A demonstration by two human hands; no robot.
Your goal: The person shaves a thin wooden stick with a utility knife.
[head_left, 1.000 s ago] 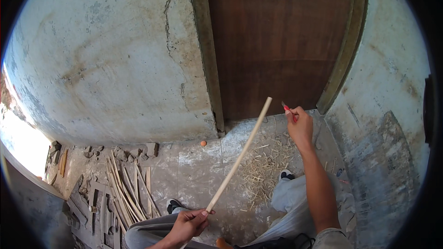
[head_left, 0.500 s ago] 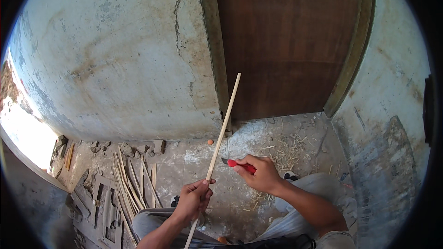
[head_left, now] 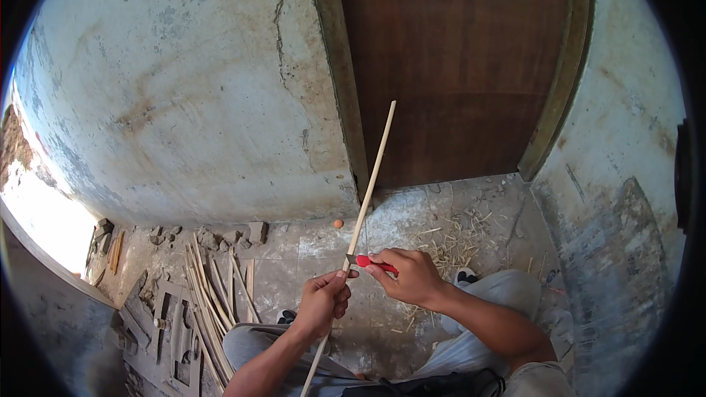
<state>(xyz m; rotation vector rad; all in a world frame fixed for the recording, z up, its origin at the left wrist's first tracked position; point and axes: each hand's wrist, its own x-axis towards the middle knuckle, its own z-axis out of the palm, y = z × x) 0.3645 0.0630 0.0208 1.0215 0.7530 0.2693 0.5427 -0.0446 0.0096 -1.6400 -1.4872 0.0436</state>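
A long, thin pale wooden strip [head_left: 373,176] slants up from between my knees toward the brown door. My left hand [head_left: 323,303] is closed around its lower part, thumb along the strip. In my right hand [head_left: 407,277] is a red-handled utility knife [head_left: 376,264], gripped with the fingers wrapped about the handle. Its short dark blade meets the strip just above my left thumb. The strip's bottom end runs out of the picture.
Several long wooden strips [head_left: 209,290] lie in a bundle left of my knee, beside a grey cut-out frame [head_left: 179,338]. Curled shavings [head_left: 460,246] litter the floor at right. Broken masonry pieces [head_left: 257,232] and a small orange ball [head_left: 338,224] lie near the cracked wall [head_left: 213,103]. Ahead stands a door [head_left: 456,66].
The knife blade, earlier apart from the strip on its right, now touches it. My left hand and the strip have shifted slightly up and to the right.
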